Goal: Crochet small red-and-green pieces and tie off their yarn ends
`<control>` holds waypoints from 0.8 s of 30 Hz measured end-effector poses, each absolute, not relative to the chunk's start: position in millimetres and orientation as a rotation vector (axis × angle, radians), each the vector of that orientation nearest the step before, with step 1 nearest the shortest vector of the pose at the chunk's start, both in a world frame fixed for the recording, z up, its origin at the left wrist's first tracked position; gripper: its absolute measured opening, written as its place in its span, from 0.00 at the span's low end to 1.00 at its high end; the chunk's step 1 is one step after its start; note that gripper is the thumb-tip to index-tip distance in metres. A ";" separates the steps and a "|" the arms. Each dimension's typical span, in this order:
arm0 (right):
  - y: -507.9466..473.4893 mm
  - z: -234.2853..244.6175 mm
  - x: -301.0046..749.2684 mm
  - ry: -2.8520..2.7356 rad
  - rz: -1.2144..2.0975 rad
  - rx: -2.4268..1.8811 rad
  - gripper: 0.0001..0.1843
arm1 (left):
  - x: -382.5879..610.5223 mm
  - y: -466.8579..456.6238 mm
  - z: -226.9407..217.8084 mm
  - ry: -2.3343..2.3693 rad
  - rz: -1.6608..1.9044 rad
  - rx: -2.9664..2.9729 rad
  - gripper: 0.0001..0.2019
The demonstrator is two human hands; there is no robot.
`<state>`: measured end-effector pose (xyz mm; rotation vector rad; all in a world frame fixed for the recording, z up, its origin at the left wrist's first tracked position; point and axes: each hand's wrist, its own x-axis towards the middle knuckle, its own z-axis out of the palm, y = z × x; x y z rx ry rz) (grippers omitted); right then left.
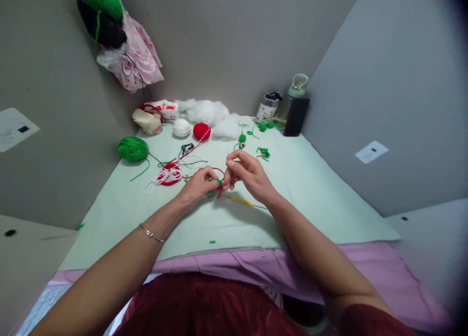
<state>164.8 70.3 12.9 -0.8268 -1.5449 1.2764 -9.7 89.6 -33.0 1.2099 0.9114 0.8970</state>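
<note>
Small green yarn piece (pixel 221 181) sat between your two hands, at the left fingertips, a red strand (pixel 220 195) hanging just below. Your left hand (pixel 202 182) pinched the piece; your right hand (pixel 247 173) was close beside it, fingers curled, grip partly hidden, so could not tell whether it held anything. Yellow-handled hook (pixel 241 201) lay on the pale green cloth (pixel 329 204), nearer you than the right hand. Red-and-white yarn bundle (pixel 169 175) lay left of your left hand; farther out, green yarn ball (pixel 133 149), red yarn ball (pixel 202 131), white stuffing (pixel 210 112)
</note>
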 end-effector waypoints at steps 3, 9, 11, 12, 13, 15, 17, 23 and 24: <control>80.8 12.8 173.8 -1.341 1.369 -0.797 0.16 | -8.5 86.9 -29.2 0.886 0.842 1.202 0.11; 99.8 20.4 202.9 -1.005 1.168 -0.701 0.15 | -8.5 86.1 -26.2 0.844 0.752 1.241 0.12; 105.0 22.8 214.9 -0.913 1.067 -0.688 0.16 | -9.5 86.3 -24.7 0.821 0.737 1.287 0.11; 107.2 23.4 220.0 -0.881 1.029 -0.693 0.16 | -10.0 86.4 -23.8 0.803 0.736 1.307 0.11; 108.9 23.9 224.1 -0.863 0.998 -0.706 0.16 | -10.7 86.4 -22.8 0.784 0.738 1.320 0.11; 110.5 24.8 229.1 -0.879 0.964 -0.741 0.16 | -12.0 86.6 -21.5 0.752 0.743 1.327 0.10; 109.4 26.5 230.9 -0.953 0.966 -0.768 0.15 | -13.3 87.0 -21.5 0.732 0.740 1.323 0.10; 94.4 32.3 229.4 -1.427 1.067 -0.845 0.07 | -15.5 89.3 -25.2 0.678 0.788 1.261 0.09; 91.8 32.8 227.9 -1.552 1.070 -0.870 0.07 | -15.6 89.4 -25.4 0.677 0.786 1.260 0.10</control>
